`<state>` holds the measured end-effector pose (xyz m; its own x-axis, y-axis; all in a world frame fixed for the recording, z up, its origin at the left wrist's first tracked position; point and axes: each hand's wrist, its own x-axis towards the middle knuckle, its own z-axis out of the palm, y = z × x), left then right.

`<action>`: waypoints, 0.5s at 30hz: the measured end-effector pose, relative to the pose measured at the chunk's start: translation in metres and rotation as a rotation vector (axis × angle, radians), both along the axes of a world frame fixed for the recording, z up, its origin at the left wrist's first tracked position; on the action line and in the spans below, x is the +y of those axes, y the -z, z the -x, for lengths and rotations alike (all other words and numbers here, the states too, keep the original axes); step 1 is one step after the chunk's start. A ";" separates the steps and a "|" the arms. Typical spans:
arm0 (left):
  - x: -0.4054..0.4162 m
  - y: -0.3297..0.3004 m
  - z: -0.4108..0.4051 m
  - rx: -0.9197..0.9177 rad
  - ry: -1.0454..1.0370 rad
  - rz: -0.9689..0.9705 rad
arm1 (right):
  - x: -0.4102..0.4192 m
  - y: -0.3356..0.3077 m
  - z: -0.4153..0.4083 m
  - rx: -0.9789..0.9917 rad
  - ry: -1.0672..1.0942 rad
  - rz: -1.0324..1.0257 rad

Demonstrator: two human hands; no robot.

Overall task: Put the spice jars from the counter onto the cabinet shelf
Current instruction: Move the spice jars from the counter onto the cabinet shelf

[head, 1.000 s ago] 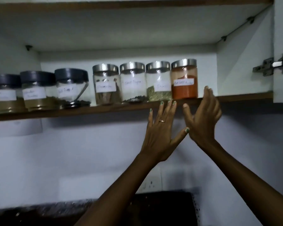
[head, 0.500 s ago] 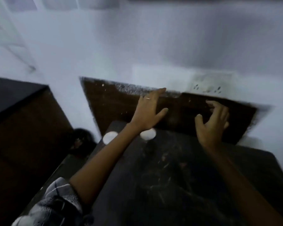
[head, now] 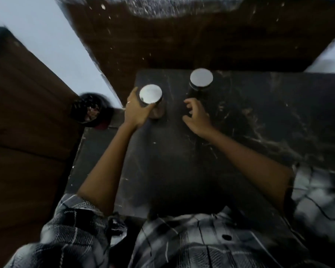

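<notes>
Near frame centre, the left hand point(head: 136, 111) wraps the near spice jar point(head: 151, 97) on the dark counter point(head: 182, 161). Right of it, the right hand point(head: 196, 118) hovers with fingers curled and empty, just below the far spice jar point(head: 201, 79).

The person wears a plaid shirt point(head: 191, 240) in dark grey, black and pale grey-white, its checks crossed by thin light and dark lines; it fills the lower part of the frame. A dark round button point(head: 226, 237) sits on the front placket at lower right of centre. The left sleeve point(head: 74, 225) ends in bunched folds above the elbow at lower left, and the right sleeve point(head: 317, 190) ends at a straight hem at the right edge, so both forearms are bare. The left hand point(head: 136, 111) carries a thin pale ring point(head: 128, 102) on one finger. The right hand point(head: 196, 118) shows no ring from this side. The cloth looks soft and slightly blurred.
</notes>
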<state>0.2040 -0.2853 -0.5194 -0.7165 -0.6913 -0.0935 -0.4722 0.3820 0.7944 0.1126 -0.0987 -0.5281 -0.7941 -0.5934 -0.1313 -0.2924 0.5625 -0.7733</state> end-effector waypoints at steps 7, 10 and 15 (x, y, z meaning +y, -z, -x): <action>-0.022 0.042 0.002 0.011 0.074 -0.255 | -0.055 0.025 -0.007 -0.324 -0.048 -0.068; -0.023 0.045 0.007 0.018 0.084 -0.295 | -0.074 0.025 -0.011 -0.461 0.013 -0.022; -0.031 0.055 0.018 0.030 0.152 -0.335 | -0.102 0.033 -0.021 -0.535 0.081 0.051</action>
